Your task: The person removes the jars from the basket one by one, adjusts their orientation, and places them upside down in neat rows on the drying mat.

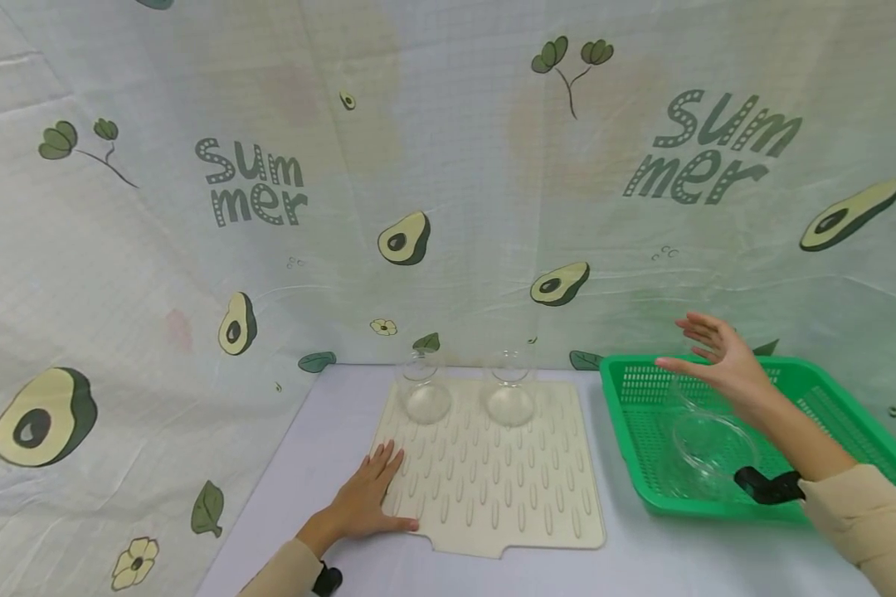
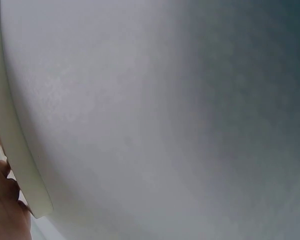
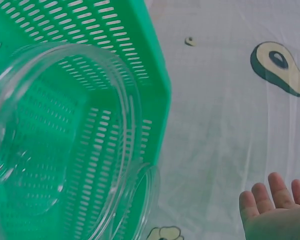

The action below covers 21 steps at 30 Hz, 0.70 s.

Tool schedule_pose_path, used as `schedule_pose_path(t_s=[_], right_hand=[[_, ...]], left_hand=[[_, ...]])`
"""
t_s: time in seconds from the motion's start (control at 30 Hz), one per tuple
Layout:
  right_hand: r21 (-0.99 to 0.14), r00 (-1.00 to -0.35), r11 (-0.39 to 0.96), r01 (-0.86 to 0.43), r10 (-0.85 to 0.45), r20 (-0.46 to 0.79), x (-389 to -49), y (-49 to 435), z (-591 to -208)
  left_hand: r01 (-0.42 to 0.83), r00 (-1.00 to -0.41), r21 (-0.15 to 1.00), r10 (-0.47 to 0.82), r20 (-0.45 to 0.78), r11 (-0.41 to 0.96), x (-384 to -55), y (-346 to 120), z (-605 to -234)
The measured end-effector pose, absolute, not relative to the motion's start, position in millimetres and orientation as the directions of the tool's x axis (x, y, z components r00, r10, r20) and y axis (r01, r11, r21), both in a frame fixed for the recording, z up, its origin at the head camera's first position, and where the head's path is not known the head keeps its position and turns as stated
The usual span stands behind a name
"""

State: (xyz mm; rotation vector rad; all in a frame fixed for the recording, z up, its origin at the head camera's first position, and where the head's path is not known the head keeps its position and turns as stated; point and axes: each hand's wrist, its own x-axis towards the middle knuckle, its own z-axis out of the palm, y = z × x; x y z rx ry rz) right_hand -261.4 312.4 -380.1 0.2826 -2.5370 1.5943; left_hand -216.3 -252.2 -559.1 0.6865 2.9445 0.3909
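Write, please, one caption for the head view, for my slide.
Left hand at the edge of a cream mat bearing two clear containers; right hand raised by a green basket.

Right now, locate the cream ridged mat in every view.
Head: cream ridged mat, lower centre.
Left wrist: the mat's pale edge, curving down the far left.
Right wrist: not in it.
Landmark: left hand, on the mat's lower-left corner in head view, at lower left in left wrist view.
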Motion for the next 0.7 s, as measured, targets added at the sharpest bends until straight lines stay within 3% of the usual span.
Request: schedule_pose_path(t_s=[0.37, 0.7], right_hand=[[-0.863, -0.962, 0.428, -0.268, -0.063, 0.267, -233, 339, -395], [-0.847, -0.971, 0.480, -0.228, -0.045, 0.236, -207, 357, -413]], left_hand=[[0.426, -0.894, 0.277, 0.448, -0.018, 0.861, -216, -253, -558], [0.408, -0.899, 0.298, 0.436, -0.034, 0.863, -215, -253, -559]])
